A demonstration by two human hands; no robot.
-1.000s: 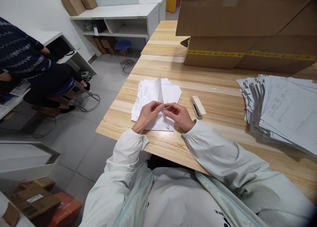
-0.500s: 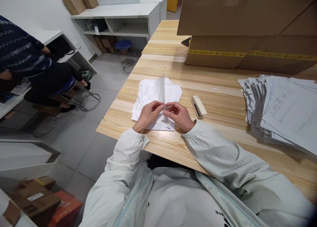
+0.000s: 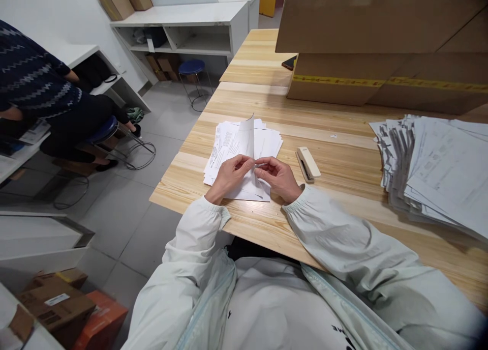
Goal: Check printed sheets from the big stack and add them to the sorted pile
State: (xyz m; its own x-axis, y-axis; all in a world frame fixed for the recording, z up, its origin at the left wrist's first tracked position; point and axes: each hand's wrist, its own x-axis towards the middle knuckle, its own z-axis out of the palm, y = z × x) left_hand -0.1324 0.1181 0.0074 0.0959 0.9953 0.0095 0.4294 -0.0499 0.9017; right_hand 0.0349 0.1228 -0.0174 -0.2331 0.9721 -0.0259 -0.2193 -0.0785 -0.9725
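Observation:
A sheet of paper (image 3: pixel 247 135) stands raised and curled above a small pile of printed papers (image 3: pixel 268 142) on the wooden table. My left hand (image 3: pixel 232 174) pinches the sheet's near edge between thumb and fingers. From the other side, my right hand (image 3: pixel 279 176) has its thumb and fingertips closed on the same edge, the tips of both hands almost meeting. Whether the raised part is one sheet or more I cannot tell. Just right of my right hand lies a cream-coloured stapler (image 3: pixel 308 164), touched by neither hand.
At the right, a thick stack of papers (image 3: pixel 446 172) lies on the wooden table (image 3: pixel 343 151). Large cardboard boxes (image 3: pixel 343 75) stand behind, a phone (image 3: pixel 290 63) beside them. Another person (image 3: pixel 38 80) sits on a blue stool at the left. Boxes (image 3: pixel 57 304) lie on the floor, lower left.
The whole view has shifted slightly. Both hands stay at the raised sheet, their fingertips moving only a little.

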